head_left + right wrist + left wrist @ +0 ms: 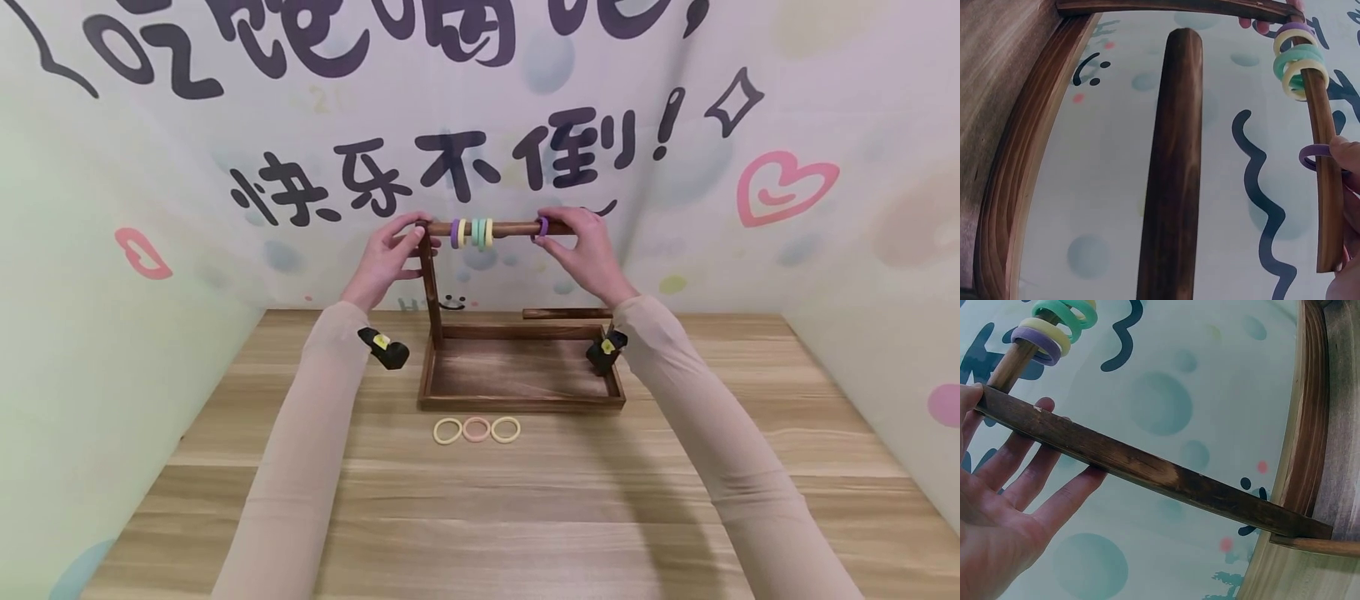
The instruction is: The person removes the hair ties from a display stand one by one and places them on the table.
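Lying nearest me on the table point(525, 500), three rings point(476, 430) are waiting in a row, untouched, just in front of the tray point(521, 403). Beyond them, my left hand point(386, 254) is bracing the upright post point(430, 287) with straight, open fingers. My right hand point(588, 250) is pinching a purple ring point(542, 227) at the rod's point(510, 227) free end. Four rings point(472, 233) are already sitting bunched on the rod near the post. By my count, four are on, one is going on, three are remaining.
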`<state>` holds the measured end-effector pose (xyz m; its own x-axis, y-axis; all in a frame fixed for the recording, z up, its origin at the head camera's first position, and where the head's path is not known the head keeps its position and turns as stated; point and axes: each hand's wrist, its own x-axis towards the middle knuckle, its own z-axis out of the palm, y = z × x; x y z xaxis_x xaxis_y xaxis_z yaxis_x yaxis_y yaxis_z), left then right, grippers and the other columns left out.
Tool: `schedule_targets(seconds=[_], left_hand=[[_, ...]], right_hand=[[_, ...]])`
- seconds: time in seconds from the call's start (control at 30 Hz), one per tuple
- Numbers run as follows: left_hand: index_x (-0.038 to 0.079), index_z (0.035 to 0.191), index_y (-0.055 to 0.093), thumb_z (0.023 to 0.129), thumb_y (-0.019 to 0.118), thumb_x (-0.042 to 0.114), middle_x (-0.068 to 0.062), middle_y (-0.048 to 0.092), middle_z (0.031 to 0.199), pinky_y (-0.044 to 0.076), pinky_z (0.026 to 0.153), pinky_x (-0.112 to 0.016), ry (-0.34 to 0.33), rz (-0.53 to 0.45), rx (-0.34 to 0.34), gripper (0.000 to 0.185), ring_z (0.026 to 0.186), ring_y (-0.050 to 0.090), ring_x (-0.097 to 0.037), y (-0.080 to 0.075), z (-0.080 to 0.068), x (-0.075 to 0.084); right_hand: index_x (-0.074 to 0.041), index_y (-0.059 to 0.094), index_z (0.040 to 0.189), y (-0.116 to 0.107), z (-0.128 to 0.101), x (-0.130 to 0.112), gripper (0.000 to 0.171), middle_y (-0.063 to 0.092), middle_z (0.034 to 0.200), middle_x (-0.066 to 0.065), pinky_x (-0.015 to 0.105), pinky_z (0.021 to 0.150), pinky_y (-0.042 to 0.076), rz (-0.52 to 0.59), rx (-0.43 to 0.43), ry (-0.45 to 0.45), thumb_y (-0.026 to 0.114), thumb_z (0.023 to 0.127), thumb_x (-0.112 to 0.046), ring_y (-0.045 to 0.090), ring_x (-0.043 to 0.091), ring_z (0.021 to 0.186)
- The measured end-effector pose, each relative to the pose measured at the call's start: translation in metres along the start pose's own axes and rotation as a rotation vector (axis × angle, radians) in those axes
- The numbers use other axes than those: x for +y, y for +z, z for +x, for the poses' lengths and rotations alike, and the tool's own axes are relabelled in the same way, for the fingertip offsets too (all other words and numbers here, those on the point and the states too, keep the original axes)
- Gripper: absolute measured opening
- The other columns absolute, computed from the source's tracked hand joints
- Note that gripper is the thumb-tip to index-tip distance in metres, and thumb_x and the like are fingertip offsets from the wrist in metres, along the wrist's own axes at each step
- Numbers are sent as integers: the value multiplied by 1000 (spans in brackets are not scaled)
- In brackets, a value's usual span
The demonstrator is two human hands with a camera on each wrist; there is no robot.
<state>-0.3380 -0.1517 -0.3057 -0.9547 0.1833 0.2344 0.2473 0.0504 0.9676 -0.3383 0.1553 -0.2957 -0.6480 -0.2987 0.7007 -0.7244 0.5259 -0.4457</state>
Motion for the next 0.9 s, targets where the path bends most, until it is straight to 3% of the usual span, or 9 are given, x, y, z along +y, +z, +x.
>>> schedule_targets(seconds=[0.43, 0.73, 0.9], left_hand=[[11, 135, 53, 102, 50, 22, -21, 62, 120, 51, 86, -52, -5, -10, 5, 35, 107, 62, -28, 0, 0, 0], [17, 125, 59, 102, 52, 23, -16, 66, 112, 50, 85, -56, 11, -6, 18, 26, 105, 63, -29, 1, 0, -1], [17, 126, 59, 102, 52, 24, -16, 66, 113, 50, 86, -55, 9, -7, 17, 26, 105, 63, -29, 0, 0, -1]], right_hand=[[5, 65, 116, -10, -8, 5, 34, 67, 104, 17, 42, 95, 37, 35, 37, 18, 75, 84, -2, 57, 31, 101], [5, 63, 119, -17, -14, 12, 37, 66, 108, 18, 42, 95, 37, 10, 39, 74, 73, 85, -3, 56, 32, 102], [6, 62, 121, -20, -16, 14, 37, 65, 108, 20, 48, 94, 38, 17, 38, 91, 73, 85, -2, 55, 32, 99]])
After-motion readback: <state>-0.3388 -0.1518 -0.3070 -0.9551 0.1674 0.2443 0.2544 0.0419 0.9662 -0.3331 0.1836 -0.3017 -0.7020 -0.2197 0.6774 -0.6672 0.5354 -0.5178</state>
